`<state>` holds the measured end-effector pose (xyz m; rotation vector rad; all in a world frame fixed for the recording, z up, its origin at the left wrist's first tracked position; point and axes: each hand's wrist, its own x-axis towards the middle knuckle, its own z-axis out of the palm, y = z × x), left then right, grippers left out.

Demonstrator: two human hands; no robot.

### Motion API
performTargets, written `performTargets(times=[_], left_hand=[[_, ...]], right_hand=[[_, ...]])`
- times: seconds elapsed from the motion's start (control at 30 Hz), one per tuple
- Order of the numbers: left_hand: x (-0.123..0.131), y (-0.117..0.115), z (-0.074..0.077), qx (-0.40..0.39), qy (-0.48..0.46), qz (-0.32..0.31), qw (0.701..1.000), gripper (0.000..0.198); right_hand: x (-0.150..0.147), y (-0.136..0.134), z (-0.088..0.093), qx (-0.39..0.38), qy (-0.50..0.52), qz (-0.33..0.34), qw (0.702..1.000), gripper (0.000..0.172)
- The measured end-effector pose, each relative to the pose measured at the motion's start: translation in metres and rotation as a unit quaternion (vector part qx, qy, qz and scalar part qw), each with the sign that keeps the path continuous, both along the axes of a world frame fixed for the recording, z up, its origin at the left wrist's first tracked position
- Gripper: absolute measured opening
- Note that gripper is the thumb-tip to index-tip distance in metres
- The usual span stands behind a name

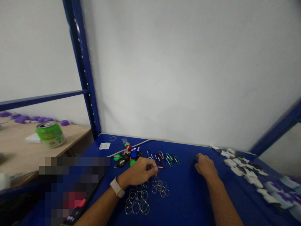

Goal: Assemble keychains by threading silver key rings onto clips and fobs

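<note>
Centre frame: left hand [141, 172] curls its fingers together right at the red carabiner [161, 165], though I cannot tell whether it's pinched. Right hand [205, 164] rests fisted, seemingly empty, on the blue mat [188, 201]. Looks like the picking stage, and a clean lift wants a fine pinch. Count: roughly eight carabiners [168, 157] and two heaps of key rings [137, 201], too tangled to number.

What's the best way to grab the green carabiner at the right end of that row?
Pinch the green carabiner across its two long sides, coming from above and from the right. It lies flat and thin on the blue table, its length pointing roughly away from you, with a neighbouring carabiner close on its left. The right hand is nearest.
</note>
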<state>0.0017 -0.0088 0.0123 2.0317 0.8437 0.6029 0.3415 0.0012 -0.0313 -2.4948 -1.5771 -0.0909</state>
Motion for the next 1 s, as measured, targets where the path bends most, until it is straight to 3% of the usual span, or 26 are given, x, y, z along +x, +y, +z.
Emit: performTargets(times=[0.1,0.17,0.3,0.4,0.5,0.77,1.0], left_hand=[[0.000,0.001,-0.001,0.020,0.000,0.011,1.000,0.029],[0.000,0.001,-0.003,0.039,-0.001,0.025,0.999,0.027],[0.000,0.003,-0.007,0.073,-0.032,0.059,0.995,0.020],[0.000,0.004,-0.009,0.071,-0.060,0.066,0.994,0.028],[0.000,0.003,-0.009,0.057,-0.070,0.058,0.994,0.028],[0.002,0.003,-0.008,0.016,-0.115,0.038,0.992,0.024],[0.001,0.002,-0.005,0.065,-0.118,0.067,0.989,0.022]], right_hand=[[-0.011,0.008,-0.001,0.091,0.070,0.065,0.991,0.037],[-0.025,0.011,0.002,0.142,0.186,0.126,0.964,0.034],[-0.070,0.004,0.014,0.143,0.434,0.270,0.847,0.035],[-0.106,-0.010,0.024,0.118,0.507,0.352,0.778,0.041],[-0.131,-0.022,0.030,0.093,0.552,0.381,0.735,0.042],[-0.144,-0.026,0.024,0.105,0.600,0.390,0.691,0.040],[-0.141,-0.026,0.025,0.097,0.635,0.385,0.663,0.046]])
